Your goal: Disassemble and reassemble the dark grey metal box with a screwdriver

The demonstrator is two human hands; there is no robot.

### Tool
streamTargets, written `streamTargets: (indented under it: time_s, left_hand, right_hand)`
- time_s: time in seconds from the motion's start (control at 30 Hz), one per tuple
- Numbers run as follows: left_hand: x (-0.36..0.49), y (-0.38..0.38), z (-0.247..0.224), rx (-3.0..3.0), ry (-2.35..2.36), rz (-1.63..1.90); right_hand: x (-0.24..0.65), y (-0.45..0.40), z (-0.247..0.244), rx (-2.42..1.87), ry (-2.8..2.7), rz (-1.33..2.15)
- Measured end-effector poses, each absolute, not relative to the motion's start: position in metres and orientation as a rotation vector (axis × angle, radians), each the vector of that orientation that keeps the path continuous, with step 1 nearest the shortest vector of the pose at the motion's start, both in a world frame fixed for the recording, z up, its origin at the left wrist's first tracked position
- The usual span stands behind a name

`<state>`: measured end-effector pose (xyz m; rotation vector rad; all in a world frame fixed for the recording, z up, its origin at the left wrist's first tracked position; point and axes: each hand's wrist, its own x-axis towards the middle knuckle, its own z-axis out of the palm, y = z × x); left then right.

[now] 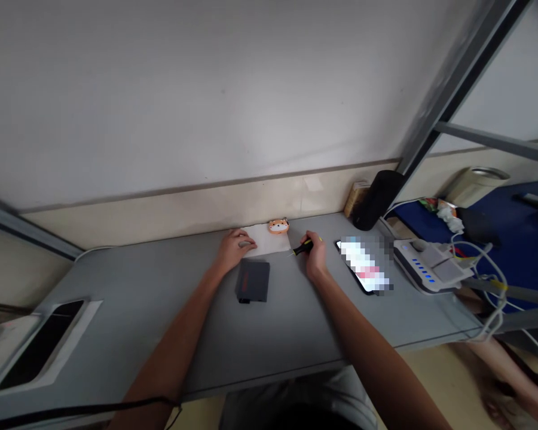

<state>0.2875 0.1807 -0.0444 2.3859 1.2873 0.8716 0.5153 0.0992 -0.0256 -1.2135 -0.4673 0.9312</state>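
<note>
My right hand [314, 255] is closed around a black and yellow screwdriver [303, 246], its thin shaft pointing left toward the corner of a white paper sheet [268, 242]. At the sheet's left edge rests my left hand [234, 249], with thumb and fingers curled together; whatever lies between them is too small to make out. A small orange and white animal-faced case [278, 226] sits on the back part of the paper. Nearer to me, between my forearms, a dark grey box [253, 280] with faint red lettering lies on the grey table [161, 286].
A lit phone [363, 269] lies right of my right hand. Beyond it are a white power strip [425, 269] with cables, a black cylinder [377, 200] and a metal bed-frame post [448, 101]. Another dark phone [45, 343] lies far left. Another person's leg [502, 370] shows lower right.
</note>
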Motion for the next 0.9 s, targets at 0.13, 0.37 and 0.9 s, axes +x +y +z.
streamTargets:
  time_s: [0.13, 0.37, 0.9]
  left_hand:
    - [0.275, 0.171, -0.036, 2.399, 1.249, 0.869]
    - [0.263, 0.106, -0.021, 2.363, 0.913, 0.667]
    - [0.290, 0.074, -0.028, 2.140, 1.342, 0.484]
  right_hand:
    - [0.516, 0.100, -0.026, -1.227, -0.472, 0.921]
    - [0.517, 0.101, -0.026, -1.255, -0.444, 0.894]
    - [0.522, 0.069, 0.009, -1.303, -1.043, 0.389]
